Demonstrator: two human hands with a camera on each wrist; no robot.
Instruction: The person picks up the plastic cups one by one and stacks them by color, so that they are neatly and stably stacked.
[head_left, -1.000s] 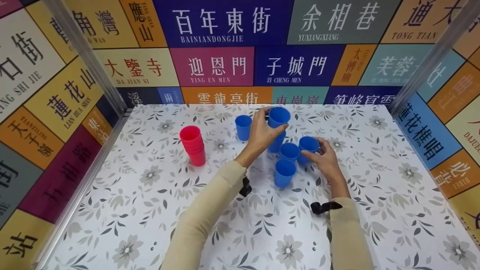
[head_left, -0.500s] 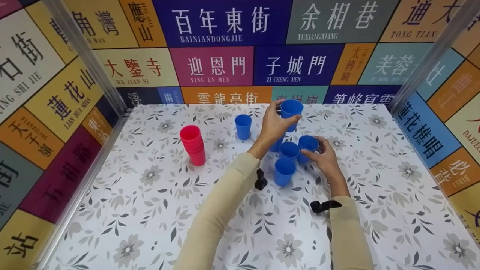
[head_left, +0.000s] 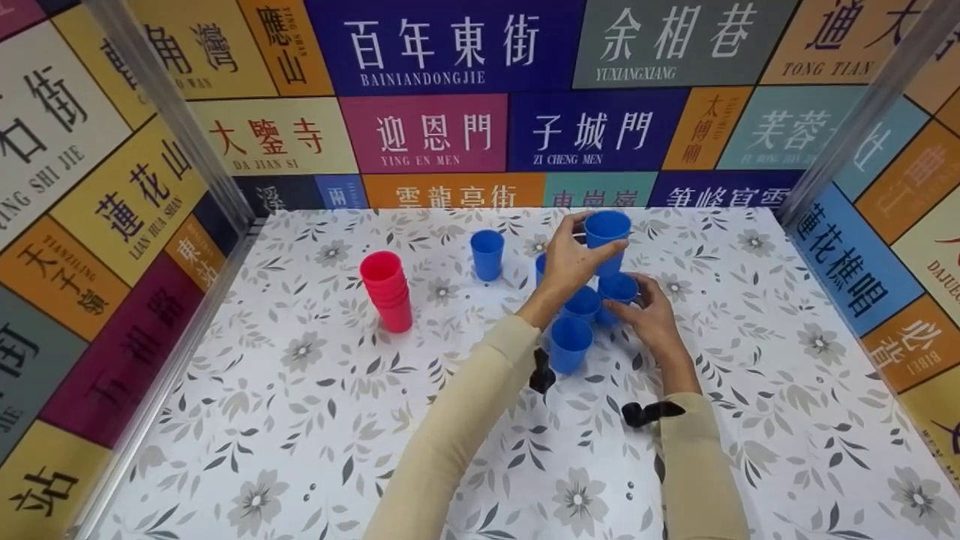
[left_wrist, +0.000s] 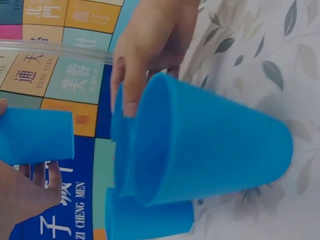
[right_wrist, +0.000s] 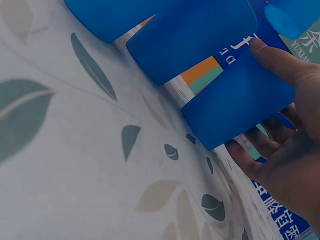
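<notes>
Left fingers (head_left: 592, 251) clasped round a raised blue cup (head_left: 606, 238), right fingers (head_left: 637, 289) grasping the standing blue cup (head_left: 616, 294) just beneath.

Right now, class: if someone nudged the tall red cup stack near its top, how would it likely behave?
The red cup stack probably tips easily: it stands tall on a narrow base. It likely feels light, being thin-looking plastic. It may slide on the smooth-looking table.

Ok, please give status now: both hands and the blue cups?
Left hand holds one blue cup in the air. Right hand grips a standing blue cup on the table. Cup cluster directly below; red stack apart.
</notes>
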